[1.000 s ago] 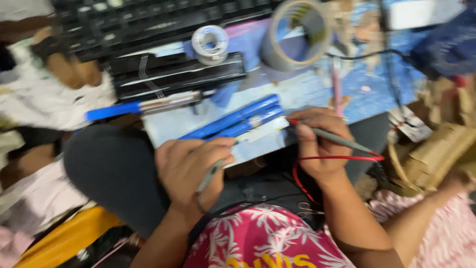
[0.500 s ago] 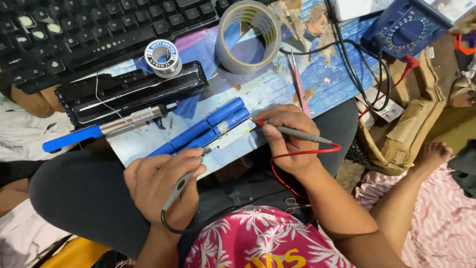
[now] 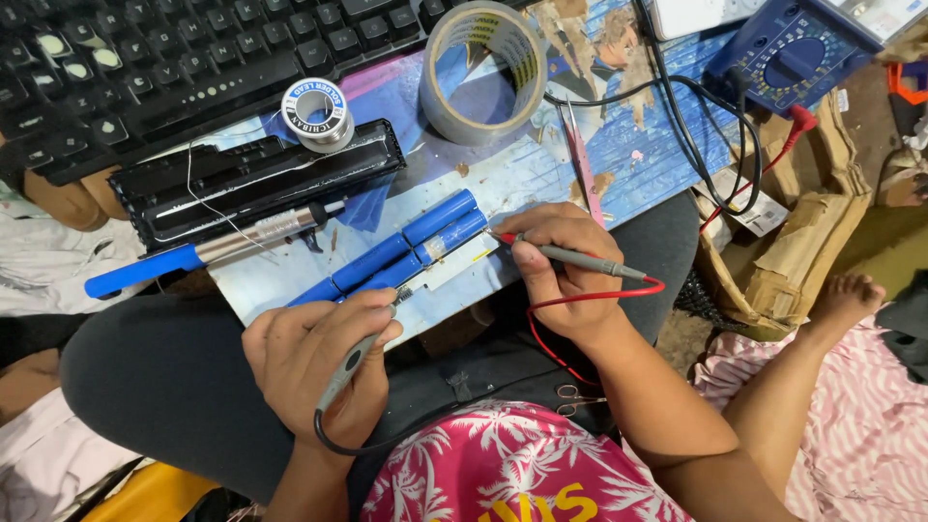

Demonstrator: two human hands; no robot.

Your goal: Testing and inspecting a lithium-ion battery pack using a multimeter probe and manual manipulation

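Note:
My left hand [image 3: 314, 362] grips a grey test probe with a black lead [image 3: 348, 367], its tip touching the near end of a pack of blue cylindrical battery cells [image 3: 401, 251]. My right hand [image 3: 556, 275] holds a second grey probe with a red lead [image 3: 580, 259], its red tip pressed to the pack's right end. The cells lie on a light board [image 3: 483, 188] resting across my lap.
A blue multimeter [image 3: 788, 58] sits at the top right, leads trailing from it. A tape roll [image 3: 483, 68], solder spool [image 3: 317, 111], black battery casing [image 3: 251, 179], blue-handled soldering iron [image 3: 208, 249], pink tweezers [image 3: 583, 174] and keyboard [image 3: 145, 58] surround the board. A bare foot [image 3: 846, 300] is at right.
The view has shifted and steadied, bringing the multimeter into sight. Both hands have stayed at the cell pack with their probes on its ends.

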